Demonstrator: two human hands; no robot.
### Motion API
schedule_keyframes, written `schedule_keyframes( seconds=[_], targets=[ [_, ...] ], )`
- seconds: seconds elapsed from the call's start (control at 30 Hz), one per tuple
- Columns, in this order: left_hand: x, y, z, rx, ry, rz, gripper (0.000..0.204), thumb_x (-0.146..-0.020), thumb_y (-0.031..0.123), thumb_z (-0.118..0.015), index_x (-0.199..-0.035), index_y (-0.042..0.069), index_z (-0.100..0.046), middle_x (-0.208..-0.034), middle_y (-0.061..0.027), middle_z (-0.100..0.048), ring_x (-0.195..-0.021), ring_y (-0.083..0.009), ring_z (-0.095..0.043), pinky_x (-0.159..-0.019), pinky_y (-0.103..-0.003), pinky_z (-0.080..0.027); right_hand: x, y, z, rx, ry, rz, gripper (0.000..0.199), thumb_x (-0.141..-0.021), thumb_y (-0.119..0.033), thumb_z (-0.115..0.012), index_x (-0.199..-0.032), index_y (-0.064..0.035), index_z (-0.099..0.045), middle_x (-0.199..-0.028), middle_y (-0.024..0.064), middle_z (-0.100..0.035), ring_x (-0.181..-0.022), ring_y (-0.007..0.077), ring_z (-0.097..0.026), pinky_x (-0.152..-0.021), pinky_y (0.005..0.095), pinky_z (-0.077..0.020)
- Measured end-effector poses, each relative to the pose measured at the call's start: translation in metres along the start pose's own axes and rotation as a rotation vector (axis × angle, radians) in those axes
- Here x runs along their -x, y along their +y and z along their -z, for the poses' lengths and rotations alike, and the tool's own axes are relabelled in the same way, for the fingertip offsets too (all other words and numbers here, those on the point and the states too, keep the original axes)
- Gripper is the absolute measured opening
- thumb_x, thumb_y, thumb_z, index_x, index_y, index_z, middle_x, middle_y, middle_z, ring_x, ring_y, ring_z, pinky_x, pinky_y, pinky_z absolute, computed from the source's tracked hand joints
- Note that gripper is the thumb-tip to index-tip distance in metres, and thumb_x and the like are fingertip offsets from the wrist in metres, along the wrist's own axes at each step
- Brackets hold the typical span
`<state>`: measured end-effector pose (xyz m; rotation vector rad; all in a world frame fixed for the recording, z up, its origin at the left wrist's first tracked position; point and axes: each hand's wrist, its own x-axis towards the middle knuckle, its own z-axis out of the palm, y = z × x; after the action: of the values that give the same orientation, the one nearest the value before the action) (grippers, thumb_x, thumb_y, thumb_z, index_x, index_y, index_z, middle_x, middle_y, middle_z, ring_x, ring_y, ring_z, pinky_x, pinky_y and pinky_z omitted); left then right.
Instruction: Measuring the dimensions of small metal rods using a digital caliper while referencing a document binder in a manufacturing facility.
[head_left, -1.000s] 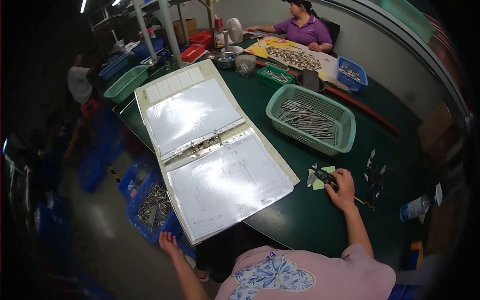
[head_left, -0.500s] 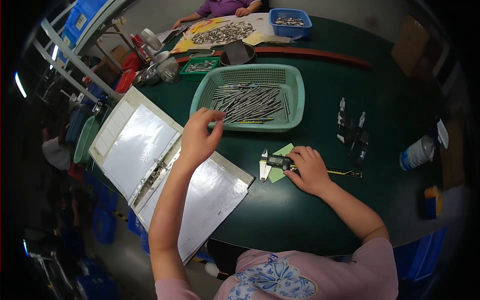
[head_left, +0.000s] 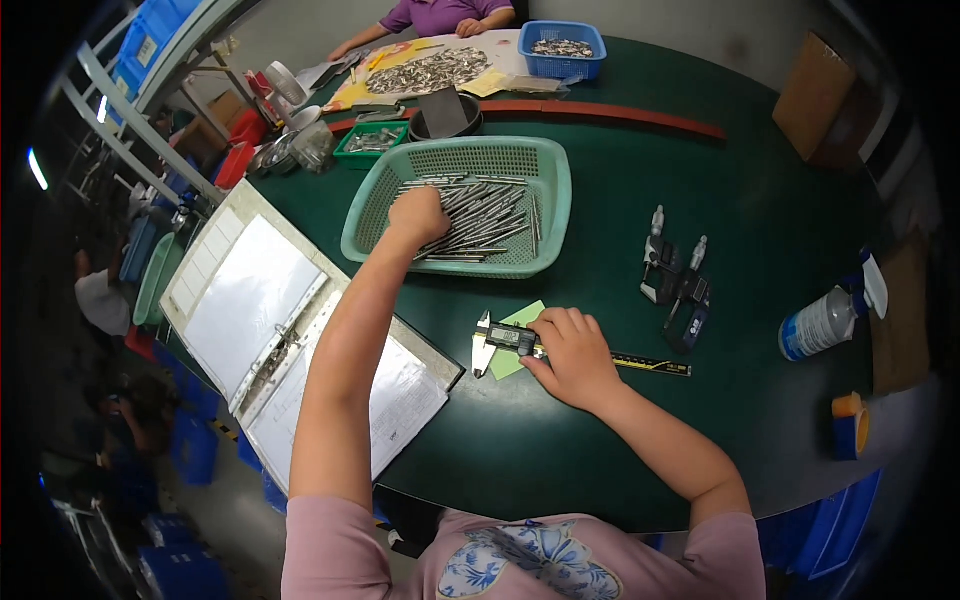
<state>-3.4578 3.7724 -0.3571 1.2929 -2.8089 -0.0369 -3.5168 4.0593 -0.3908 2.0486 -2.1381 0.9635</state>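
Note:
My left hand (head_left: 418,214) reaches into the left part of a pale green plastic basket (head_left: 556,200), down among many thin metal rods (head_left: 487,218). It looks closed; the fingertips and anything in them are hidden. My right hand (head_left: 578,355) is wrapped around the slider of a digital caliper (head_left: 512,338), thumb toward me. The caliper lies across a light green paper slip (head_left: 508,366) on the table, its jaws to the left and its dark beam running out to the right beneath my hand.
An open ring binder (head_left: 262,300) with sleeved sheets lies left. Two micrometers (head_left: 676,275), a spray bottle (head_left: 825,322) and a tape roll (head_left: 850,425) stand or lie right. Beyond the basket are a small green tray (head_left: 371,142), a red strip (head_left: 600,113) and a blue basket (head_left: 562,65). Another person sits opposite.
My left hand has moved from above the basket's near left edge down into the rods, its fingers now hidden. My right hand stays on the caliper. The whole view has shifted slightly.

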Motion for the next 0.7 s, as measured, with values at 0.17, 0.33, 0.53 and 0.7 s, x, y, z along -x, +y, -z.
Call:
schedule_keyframes(
  seconds=[0.17,0.33,0.53,0.7],
  targets=[
    [0.025,-0.014,0.007,0.18,0.18,0.021,0.012,-0.062,0.013,-0.056,-0.07,0.007,-0.064,-0.076,-0.0149,-0.061,-0.074,-0.0308,-0.059,-0.067,-0.039,-0.048,0.0,-0.004,-0.004,0.01,-0.073,0.007,0.035,-0.068,-0.021,-0.063,-0.096,-0.0032,-0.051,-0.095,0.0086,-0.047,-0.088,0.025,-0.045,-0.074,0.0336,-0.0345],
    [0.04,-0.03,0.014,0.566,0.358,0.133,0.01,-0.06,0.008,-0.055,-0.067,0.006,-0.063,-0.073,-0.0168,-0.061,-0.073,-0.0326,-0.059,-0.067,-0.04,-0.047,0.003,-0.012,-0.005,0.056,0.0,0.005,0.035,-0.068,-0.019,-0.064,-0.096,-0.0033,-0.051,-0.097,0.0096,-0.047,-0.09,0.0265,-0.046,-0.076,0.0351,-0.0362],
    [0.072,-0.038,0.017,0.956,0.579,0.221,0.011,-0.061,0.007,-0.06,-0.072,0.003,-0.058,-0.068,-0.0112,-0.06,-0.067,-0.0242,-0.06,-0.062,-0.033,-0.047,0.017,-0.019,-0.001,0.085,0.025,-0.07,0.037,-0.071,-0.022,-0.063,-0.101,-0.0066,-0.048,-0.093,0.0096,-0.05,-0.075,0.029,-0.054,-0.063,0.0368,-0.043],
    [0.143,-0.093,0.05,1.835,0.582,0.291,0.017,-0.075,0.005,-0.061,-0.088,0.0,-0.052,-0.083,-0.0077,-0.056,-0.072,-0.0151,-0.058,-0.062,-0.025,-0.05,0.021,-0.014,-0.001,0.068,-0.043,-0.108,0.038,-0.073,-0.024,-0.062,-0.104,-0.0066,-0.047,-0.089,0.0105,-0.056,-0.074,0.0292,-0.057,-0.061,0.0357,-0.0452]
  ],
)
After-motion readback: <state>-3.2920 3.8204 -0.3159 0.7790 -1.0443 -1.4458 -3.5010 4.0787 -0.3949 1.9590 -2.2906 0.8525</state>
